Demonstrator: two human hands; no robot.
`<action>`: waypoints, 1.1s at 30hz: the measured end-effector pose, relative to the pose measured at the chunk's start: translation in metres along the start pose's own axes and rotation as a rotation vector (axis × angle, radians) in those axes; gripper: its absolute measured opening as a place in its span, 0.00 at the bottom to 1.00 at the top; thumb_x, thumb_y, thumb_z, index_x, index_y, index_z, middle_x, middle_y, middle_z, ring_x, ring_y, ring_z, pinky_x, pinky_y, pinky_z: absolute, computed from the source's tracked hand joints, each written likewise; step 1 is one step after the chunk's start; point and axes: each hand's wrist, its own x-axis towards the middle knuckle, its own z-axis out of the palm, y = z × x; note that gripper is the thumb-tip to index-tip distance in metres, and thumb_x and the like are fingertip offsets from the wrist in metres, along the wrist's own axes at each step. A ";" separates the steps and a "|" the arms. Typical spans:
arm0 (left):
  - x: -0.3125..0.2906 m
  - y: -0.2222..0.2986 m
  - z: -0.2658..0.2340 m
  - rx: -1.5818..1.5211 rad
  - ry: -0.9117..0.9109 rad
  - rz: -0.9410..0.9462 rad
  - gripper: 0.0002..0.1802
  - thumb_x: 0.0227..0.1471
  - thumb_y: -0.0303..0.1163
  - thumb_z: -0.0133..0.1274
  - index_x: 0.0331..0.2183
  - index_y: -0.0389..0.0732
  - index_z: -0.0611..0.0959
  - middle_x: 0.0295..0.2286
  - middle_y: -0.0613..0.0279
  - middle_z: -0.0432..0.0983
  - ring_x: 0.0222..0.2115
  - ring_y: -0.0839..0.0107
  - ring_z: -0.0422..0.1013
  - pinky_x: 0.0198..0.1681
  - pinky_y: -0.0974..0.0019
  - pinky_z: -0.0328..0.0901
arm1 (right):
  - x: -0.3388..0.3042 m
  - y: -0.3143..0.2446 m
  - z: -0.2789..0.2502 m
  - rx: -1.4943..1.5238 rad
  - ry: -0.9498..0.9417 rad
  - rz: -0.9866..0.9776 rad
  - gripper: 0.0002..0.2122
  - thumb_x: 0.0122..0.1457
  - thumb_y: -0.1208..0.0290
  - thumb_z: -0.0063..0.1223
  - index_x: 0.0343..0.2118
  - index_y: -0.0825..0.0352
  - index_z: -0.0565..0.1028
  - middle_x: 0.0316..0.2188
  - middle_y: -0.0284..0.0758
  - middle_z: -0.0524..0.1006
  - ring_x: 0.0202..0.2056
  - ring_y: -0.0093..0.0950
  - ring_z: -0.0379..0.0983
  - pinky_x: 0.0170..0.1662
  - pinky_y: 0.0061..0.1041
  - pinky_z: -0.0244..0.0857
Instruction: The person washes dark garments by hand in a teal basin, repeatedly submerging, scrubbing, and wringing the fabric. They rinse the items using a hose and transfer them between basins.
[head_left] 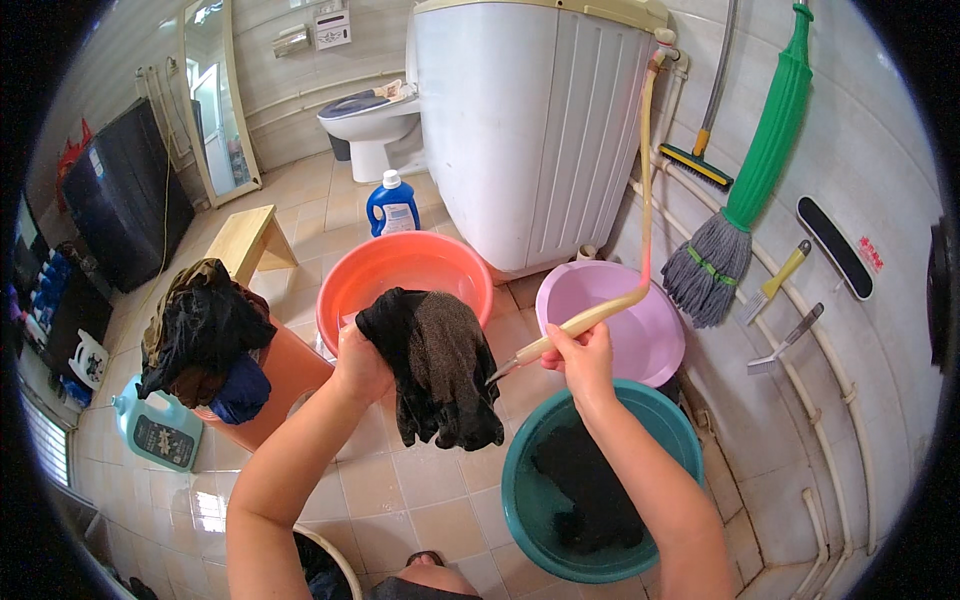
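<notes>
My left hand (360, 368) grips a black wet garment (432, 365) by its upper left edge. The garment hangs bunched above the tiled floor, in front of the orange basin. Between the fingers of my right hand (583, 360) is a pale yellow hose (603, 308), its end pointing at the garment's lower right side. Water seems to run from the hose end onto the cloth. The hose climbs to a tap (664, 42) on the wall. Below my right forearm, a teal basin (520, 535) contains water and a dark cloth (585, 490).
An orange basin (335, 262) and a lilac basin (660, 355) stand beyond my hands. At left, clothes (205, 325) heap on an orange bucket (300, 375) beside a teal jug (160, 430) and wooden stool (240, 235). A washing machine (500, 120) stands behind; a mop (710, 265) hangs right.
</notes>
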 end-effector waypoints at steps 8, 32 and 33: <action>0.001 -0.001 0.002 -0.120 0.001 -0.038 0.22 0.47 0.35 0.40 0.42 0.31 0.72 0.41 0.48 0.70 0.43 0.55 0.67 0.50 0.55 0.60 | 0.022 0.009 -0.013 -0.088 0.129 -0.166 0.17 0.51 0.75 0.56 0.35 0.72 0.58 0.28 0.39 0.69 0.17 0.23 0.70 0.19 0.21 0.69; 0.012 -0.040 0.016 -0.102 -0.039 -0.118 0.18 0.48 0.32 0.40 0.40 0.32 0.74 0.37 0.53 0.72 0.39 0.62 0.69 0.46 0.62 0.63 | -0.024 -0.048 0.032 0.117 -0.071 -0.072 0.11 0.53 0.70 0.55 0.32 0.69 0.64 0.23 0.32 0.71 0.20 0.19 0.69 0.25 0.17 0.69; 0.011 -0.038 0.020 -0.100 0.006 -0.119 0.18 0.48 0.32 0.40 0.39 0.31 0.74 0.38 0.53 0.72 0.39 0.62 0.69 0.45 0.61 0.63 | -0.023 -0.043 0.024 0.119 -0.053 -0.062 0.12 0.53 0.71 0.55 0.32 0.69 0.63 0.23 0.33 0.71 0.20 0.19 0.69 0.25 0.18 0.69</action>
